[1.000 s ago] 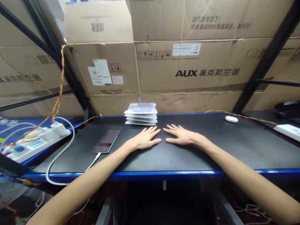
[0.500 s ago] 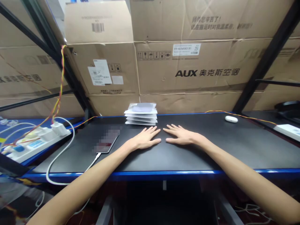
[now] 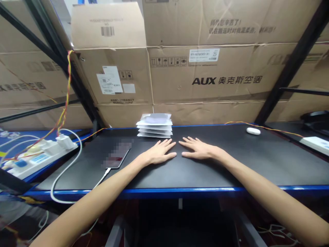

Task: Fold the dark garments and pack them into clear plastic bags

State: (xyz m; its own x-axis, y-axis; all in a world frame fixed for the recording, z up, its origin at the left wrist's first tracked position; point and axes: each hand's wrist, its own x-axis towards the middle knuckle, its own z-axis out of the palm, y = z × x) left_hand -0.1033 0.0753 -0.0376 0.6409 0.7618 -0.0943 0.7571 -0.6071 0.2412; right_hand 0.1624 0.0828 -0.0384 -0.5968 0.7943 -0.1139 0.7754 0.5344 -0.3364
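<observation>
1. Head view, edges: the black tabletop (image 3: 180,176) ends toward the person in a blue front edge (image 3: 185,192); cardboard (image 3: 174,92) stands along its far side, and black posts (image 3: 288,65) slant up at both far corners. A white cable (image 3: 80,151) loops over the front edge at left.
2. Head view, room: the left hand (image 3: 161,151) and right hand (image 3: 197,149) lie palm down near mid-table, a narrow gap between them. Fingers are fanned wide on both, thumbs pointing at each other. Black surface stretches from the right hand to a white case (image 3: 253,131) well off to the right.
3. Head view, the stack: white packets (image 3: 155,130) are piled at the far edge, just beyond the left fingertips.
4. Head view, containers: the white case looks shut and the cardboard's inner side is hidden, so contents cannot be told. The packets' contents cannot be made out either.
5. Head view, counts: two hands; one stack, at least four layers showing, exact number unclear; one phone (image 3: 118,160), partly blurred, with a cable plugged in, left of the left hand; one white case; one power strip (image 3: 42,157) at far left, bearing several plugs.
</observation>
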